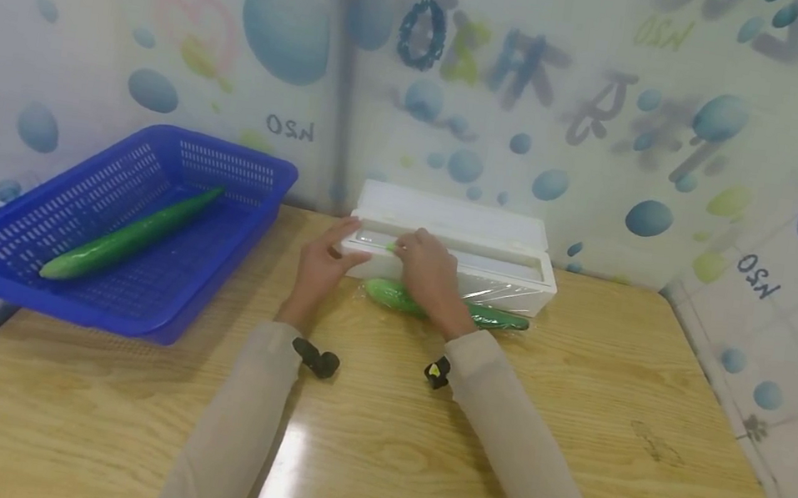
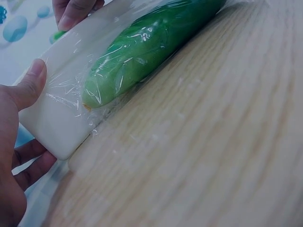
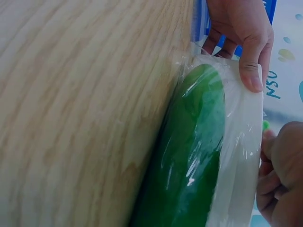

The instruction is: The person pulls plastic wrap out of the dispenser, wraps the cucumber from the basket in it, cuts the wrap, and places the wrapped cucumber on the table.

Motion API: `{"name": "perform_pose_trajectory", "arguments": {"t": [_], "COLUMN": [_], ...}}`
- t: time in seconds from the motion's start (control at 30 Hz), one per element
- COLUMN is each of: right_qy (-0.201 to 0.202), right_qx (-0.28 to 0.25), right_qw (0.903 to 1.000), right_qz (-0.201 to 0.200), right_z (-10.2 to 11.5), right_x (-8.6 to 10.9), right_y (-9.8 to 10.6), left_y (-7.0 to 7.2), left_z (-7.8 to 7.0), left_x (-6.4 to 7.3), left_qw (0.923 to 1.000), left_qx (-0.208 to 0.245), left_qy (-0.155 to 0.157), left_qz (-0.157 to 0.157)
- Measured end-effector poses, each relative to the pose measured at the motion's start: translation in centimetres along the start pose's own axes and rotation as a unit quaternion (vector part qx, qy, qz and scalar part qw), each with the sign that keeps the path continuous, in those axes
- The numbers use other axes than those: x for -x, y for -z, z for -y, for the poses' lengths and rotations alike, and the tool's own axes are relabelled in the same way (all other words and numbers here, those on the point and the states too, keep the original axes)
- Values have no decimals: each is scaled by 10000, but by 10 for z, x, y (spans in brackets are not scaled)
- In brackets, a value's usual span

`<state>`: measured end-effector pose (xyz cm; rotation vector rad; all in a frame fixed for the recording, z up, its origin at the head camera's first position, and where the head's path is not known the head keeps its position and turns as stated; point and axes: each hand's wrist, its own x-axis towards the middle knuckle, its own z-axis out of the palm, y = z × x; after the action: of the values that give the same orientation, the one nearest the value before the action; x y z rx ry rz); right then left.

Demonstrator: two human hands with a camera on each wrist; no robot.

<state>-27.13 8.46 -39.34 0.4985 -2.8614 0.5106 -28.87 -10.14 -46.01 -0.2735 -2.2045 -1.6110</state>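
A long white cling film box (image 1: 524,301) with its lid raised lies by the back wall. My left hand (image 1: 321,269) grips the box's left end, thumb on the front face and fingers round the far side. On the box's top edge, my right hand (image 1: 432,274) pinches a small green slider (image 3: 265,125), mostly hidden by the fingers. Against the box's front lies a cucumber (image 2: 137,59) under clear cling film (image 2: 64,90), which runs up over the box's front. My right wrist hides the cucumber's middle in the head view.
A blue plastic basket (image 1: 154,326) stands on the left with a bare cucumber (image 1: 135,241) in it. Everything rests on a wooden table (image 1: 371,464). Patterned curtain walls (image 1: 458,147) close in the back and sides.
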Motion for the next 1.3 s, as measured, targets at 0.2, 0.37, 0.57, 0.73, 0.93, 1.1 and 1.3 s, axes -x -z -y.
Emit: {"name": "perform_pose_trajectory", "arguments": {"t": [0.2, 0.37, 0.57, 0.73, 0.93, 1.1, 1.3], "right_qy": [96, 180, 40, 148, 188, 231, 257], "right_qx": [81, 256, 456, 408, 476, 642, 618], "right_qw": [9999, 9995, 9989, 9990, 9987, 9976, 9977], "right_qz": [-109, -92, -60, -59, 31, 85, 69], "right_z": [-5, -7, -14, -18, -22, -27, -31], "right_x": [3, 4, 7, 9, 10, 10, 13], "right_y": [0, 1, 6, 9, 12, 13, 14], "left_y": [1, 1, 2, 4, 4, 2, 1], "left_z": [1, 2, 1, 0, 1, 3, 3], "left_x": [1, 1, 0, 0, -1, -2, -1], "left_qw": [10000, 10000, 10000, 9999, 9999, 9999, 9999], "left_qx": [-65, -86, -28, -76, -100, -76, -149], "left_qy": [-32, -6, -7, 10, 13, -2, 39], "left_qz": [-7, -25, -63, -78, -70, -65, -33]}}
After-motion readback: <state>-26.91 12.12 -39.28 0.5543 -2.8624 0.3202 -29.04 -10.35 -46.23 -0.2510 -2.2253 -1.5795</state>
